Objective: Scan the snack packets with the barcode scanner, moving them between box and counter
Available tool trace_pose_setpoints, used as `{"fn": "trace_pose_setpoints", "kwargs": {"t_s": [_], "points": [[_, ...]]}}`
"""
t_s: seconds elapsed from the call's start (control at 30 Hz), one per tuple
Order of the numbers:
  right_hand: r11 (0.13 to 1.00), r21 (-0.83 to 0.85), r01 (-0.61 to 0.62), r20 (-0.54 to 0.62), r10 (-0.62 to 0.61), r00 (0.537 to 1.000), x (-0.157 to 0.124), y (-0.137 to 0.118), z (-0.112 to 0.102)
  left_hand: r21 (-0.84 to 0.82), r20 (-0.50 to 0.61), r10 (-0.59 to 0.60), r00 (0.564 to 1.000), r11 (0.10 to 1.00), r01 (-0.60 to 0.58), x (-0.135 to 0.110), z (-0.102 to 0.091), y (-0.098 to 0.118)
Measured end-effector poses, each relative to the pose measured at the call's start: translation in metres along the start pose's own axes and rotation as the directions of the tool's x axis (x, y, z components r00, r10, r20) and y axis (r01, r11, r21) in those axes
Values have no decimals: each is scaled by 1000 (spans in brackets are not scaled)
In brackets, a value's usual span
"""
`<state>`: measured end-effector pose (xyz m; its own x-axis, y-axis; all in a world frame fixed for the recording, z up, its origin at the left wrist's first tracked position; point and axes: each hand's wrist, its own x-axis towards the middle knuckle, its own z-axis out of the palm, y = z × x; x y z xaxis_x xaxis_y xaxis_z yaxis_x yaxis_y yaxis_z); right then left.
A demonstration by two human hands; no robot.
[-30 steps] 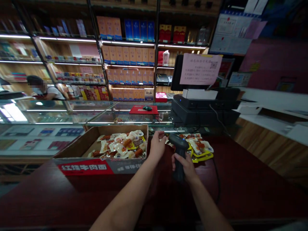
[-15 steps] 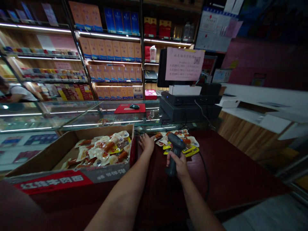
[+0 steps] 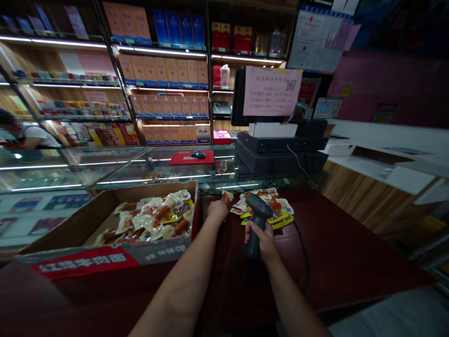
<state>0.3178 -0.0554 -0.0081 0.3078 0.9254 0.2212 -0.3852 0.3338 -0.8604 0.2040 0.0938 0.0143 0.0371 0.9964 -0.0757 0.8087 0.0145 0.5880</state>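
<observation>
My right hand (image 3: pixel 262 238) is wrapped round the handle of a dark barcode scanner (image 3: pixel 258 210), held upright with its head over a pile of packaged sausages (image 3: pixel 277 206). My left hand (image 3: pixel 217 209) is closed on one packaged sausage (image 3: pixel 227 198), just left of that pile. Its fingers are partly hidden behind the back of the hand. Left of this hand stands an open cardboard box (image 3: pixel 105 262) with several more packaged sausages (image 3: pixel 154 215) inside, in clear and white wrappers, some with yellow.
A dark red tabletop (image 3: pixel 343 252) carries the box and the pile. Behind it are a glass counter (image 3: pixel 157 171), a mouse (image 3: pixel 198 154) on a red mat, and a monitor (image 3: pixel 238 98) with a pink sheet. The scanner's cable (image 3: pixel 307 252) curves to the right. Another person (image 3: pixel 31 135) is at far left.
My left hand has gone from spread fingers on the table to closed on a packaged sausage, drawn slightly away from the pile. My right hand still holds the scanner in nearly the same place.
</observation>
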Motion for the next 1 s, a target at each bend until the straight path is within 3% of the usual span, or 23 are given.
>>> {"fn": "trace_pose_setpoints", "kwargs": {"t_s": [0.07,0.13,0.2,0.27,0.37,0.47,0.67,1.0], "points": [[1000,-1,-9,2,9,1000,0,0,0,-151,-76,-41,996,988,29,-6,3,-5],[1000,-1,-20,3,20,1000,0,1,0,-397,-149,-43,988,918,-20,-13,10,-9],[1000,3,-26,4,26,1000,-1,1,1,-671,-202,-14,979,730,-128,-19,17,-11],[999,11,-32,13,32,999,-1,1,1,-862,-195,10,981,475,-176,-26,22,-13],[999,14,-38,44,37,998,-2,3,0,-984,-123,48,991,127,-128,-35,26,-14],[998,11,-58,79,57,995,-3,4,-1,-992,-97,53,994,-83,-93,-39,26,-19],[981,-55,-186,165,193,967,-10,3,6,-975,-63,-32,997,-209,-69,-35,26,-24],[955,-144,-258,168,280,945,-11,6,6,-962,-109,-80,991,-243,-125,-32,24,-17]]}}
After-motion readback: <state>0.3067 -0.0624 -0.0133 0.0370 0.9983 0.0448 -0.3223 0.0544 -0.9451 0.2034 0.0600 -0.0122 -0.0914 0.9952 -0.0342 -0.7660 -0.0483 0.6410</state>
